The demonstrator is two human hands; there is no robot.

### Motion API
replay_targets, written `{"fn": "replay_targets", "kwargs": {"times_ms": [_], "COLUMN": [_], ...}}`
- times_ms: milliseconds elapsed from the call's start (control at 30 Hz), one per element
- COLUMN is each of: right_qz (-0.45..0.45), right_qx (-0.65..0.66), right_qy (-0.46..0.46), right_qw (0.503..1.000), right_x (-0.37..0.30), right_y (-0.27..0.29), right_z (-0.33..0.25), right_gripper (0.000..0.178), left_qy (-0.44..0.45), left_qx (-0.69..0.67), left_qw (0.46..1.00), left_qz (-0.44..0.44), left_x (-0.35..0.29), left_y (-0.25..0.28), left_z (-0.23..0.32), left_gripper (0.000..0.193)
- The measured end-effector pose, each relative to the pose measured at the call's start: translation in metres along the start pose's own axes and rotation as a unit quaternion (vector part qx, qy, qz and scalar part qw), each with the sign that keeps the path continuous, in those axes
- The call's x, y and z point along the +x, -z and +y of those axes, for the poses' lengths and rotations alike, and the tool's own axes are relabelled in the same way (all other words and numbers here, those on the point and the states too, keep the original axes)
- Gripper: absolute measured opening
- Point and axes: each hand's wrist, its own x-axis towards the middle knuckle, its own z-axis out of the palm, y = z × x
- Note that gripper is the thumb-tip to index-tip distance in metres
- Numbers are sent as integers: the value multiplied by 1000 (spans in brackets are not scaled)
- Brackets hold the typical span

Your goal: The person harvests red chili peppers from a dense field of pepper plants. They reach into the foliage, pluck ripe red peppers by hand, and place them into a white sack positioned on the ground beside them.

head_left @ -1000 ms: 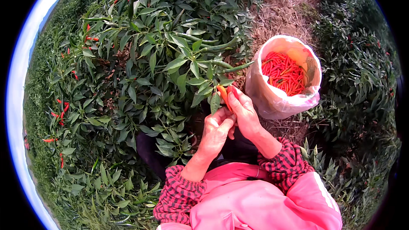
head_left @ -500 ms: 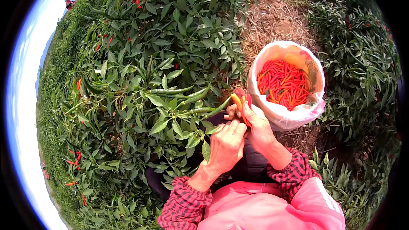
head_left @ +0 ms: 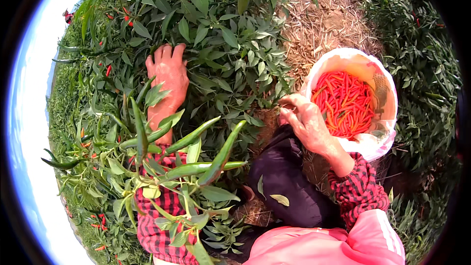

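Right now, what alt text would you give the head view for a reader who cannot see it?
A person's left hand reaches, fingers spread, into a leafy chilli plant while the right hand hovers loosely curled beside a white bag of red chillies. Long green chillies hang close to the camera.

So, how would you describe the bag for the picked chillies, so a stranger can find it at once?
Look to the strip of dry straw ground between the green plant rows. There, just beyond the right hand, stands an open white bag. It alone is filled with red chillies; everything around it is leaves or straw.
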Motion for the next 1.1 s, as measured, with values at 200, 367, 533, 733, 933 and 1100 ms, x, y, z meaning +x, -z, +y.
{"fn": "replay_targets", "kwargs": {"times_ms": [200,367,533,733,933,1100], "right_qz": [13,65,101,88,17,17], "right_qx": [146,39,-22,75,-190,-218], "right_qy": [112,116,35,19,91,133], "right_qw": [983,990,994,993,978,967], "right_x": [80,167,207,186,216,225], "right_y": [-83,-132,-151,-162,-171,-184], "right_z": [-9,-12,0,-2,3,27], "right_gripper": [20,24,37,29,25,22], "left_qy": [109,162,178,219,180,0], "left_qx": [-290,-386,-421,-543,-496,-407], "left_qw": [951,908,888,808,848,902], "left_qz": [8,25,46,68,58,144], "left_x": [-1,1,-1,-5,-5,-53], "left_y": [5,-8,-8,-21,3,17], "left_z": [-50,-55,-61,-72,-55,-25], "left_gripper": [25,19,14,22,33,21]}}
